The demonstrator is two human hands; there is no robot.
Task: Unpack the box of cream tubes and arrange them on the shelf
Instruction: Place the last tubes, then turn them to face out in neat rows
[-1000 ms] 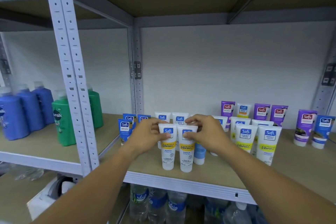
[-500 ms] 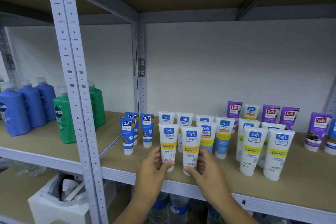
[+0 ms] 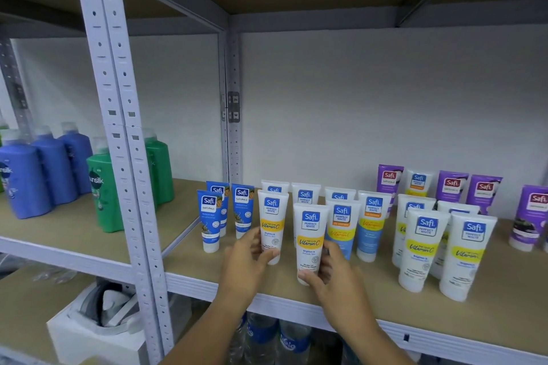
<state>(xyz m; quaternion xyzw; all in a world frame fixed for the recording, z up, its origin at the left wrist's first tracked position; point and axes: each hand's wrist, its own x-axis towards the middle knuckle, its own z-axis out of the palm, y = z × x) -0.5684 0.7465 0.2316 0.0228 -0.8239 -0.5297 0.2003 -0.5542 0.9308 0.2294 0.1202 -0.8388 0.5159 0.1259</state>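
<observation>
Grey metal racking with tan boards, white wall behind, pretty standard storeroom look. On the middle shelf [image 3: 370, 302] stands a whole crowd of Safi tubes, all upright on their caps.

Left hand [image 3: 247, 264] is wrapped around the lower part of one white Vitamin C tube [image 3: 272, 222], thumb across the front near the cap and fingers curled behind it. Right hand [image 3: 335, 278] is clamped the same way on a second white Vitamin C tube [image 3: 310, 241], thumb under the cap end, fingers round the right side. That second tube sits nearer the shelf's front edge than the first one. Can't tell if either cap is actually touching the board or lifted just off it.

Around them: three small blue Naturals tubes [image 3: 211, 216] just to the left, a back row of white Perfect White tubes [image 3: 305, 195], two blue-bodied tubes with orange labels [image 3: 369, 225] right behind the right hand. Further right is another bunch of white Vitamin C tubes [image 3: 421, 246], and purple Naturals tubes [image 3: 452, 190] along the wall.

Next bay over to the left has blue Sunsilk bottles [image 3: 26, 181] and green Sunsilk bottles [image 3: 102, 192]. Water bottles [image 3: 267, 338] are on the level below, plus a white foam box [image 3: 98, 341] down at lower left.
</observation>
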